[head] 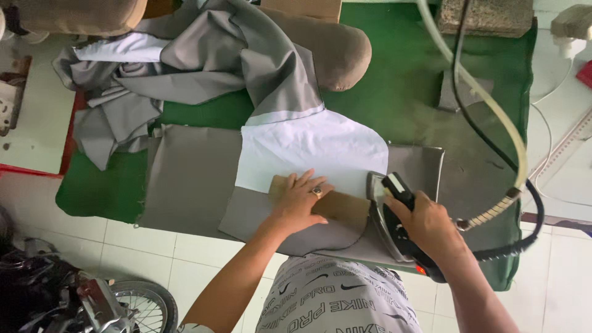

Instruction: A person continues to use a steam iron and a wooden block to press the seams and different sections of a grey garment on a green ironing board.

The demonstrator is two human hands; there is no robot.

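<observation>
Containers are not visible on the work surface; the green felt-covered ironing table (pixel 394 92) carries only cloth and tools. Flat grey fabric panel (pixel 191 176) lies spread across the table's near half, with a white curved-edge fabric piece (pixel 314 148) on top of it. A brown cardboard template strip (pixel 342 206) lies across the lower edge of the white piece, over a folded grey flap (pixel 259 216). A loose heap of grey and white garment cloth (pixel 185 68) is bunched at the far left of the table, draped partly over a padded brown pressing form (pixel 342 52). A flat grey stone-like block (pixel 487 15) sits at the far right corner.

A pale hose (pixel 487 98) and a black cable (pixel 475 123) run down across the right side of the table to the black-handled steam iron (pixel 385 213), crossing the space above the cloth there.

The left hand (pixel 302 200) rests palm down, fingers spread, pressing the cardboard template flat against the fabric; a ring shows on one finger. The right hand (pixel 428 225) is closed in a fist around the iron's handle. The iron's soleplate rests on the right end of the template, just beside the left hand.
</observation>
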